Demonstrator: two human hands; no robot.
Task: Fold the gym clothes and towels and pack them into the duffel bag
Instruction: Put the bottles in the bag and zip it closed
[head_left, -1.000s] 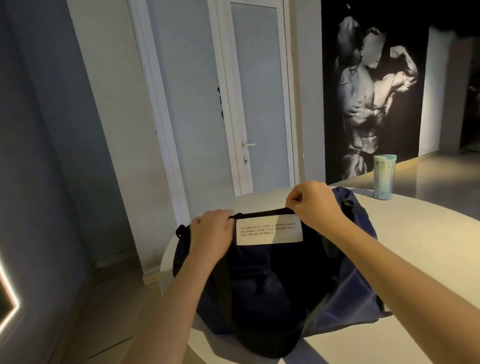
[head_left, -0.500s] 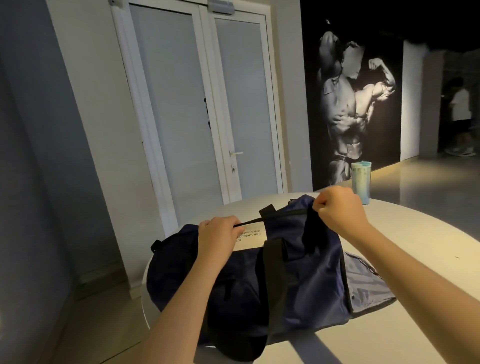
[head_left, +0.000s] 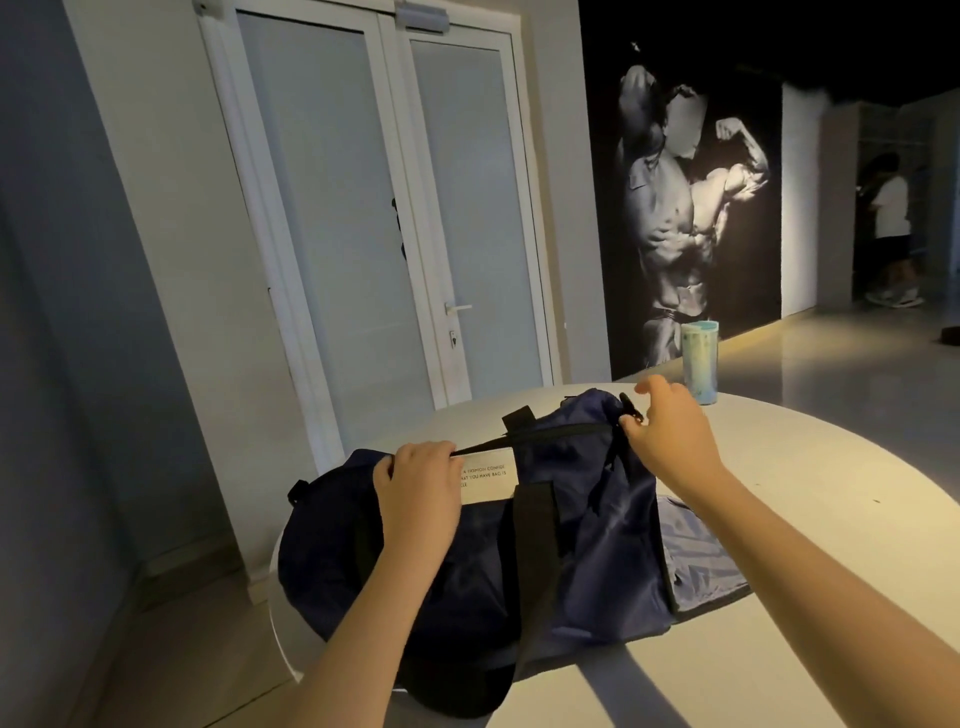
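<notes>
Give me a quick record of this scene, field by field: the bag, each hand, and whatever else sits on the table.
bag: navy duffel bag lying on the white table, zipper looks closed between the hands
left hand: grips the bag's top by the zipper's left end
right hand: at the zipper's right end; unclear whether its fingers pinch the pull
also on table: tumbler, upright, beyond the bag, not touching it
clothes and towels: none in view
</notes>
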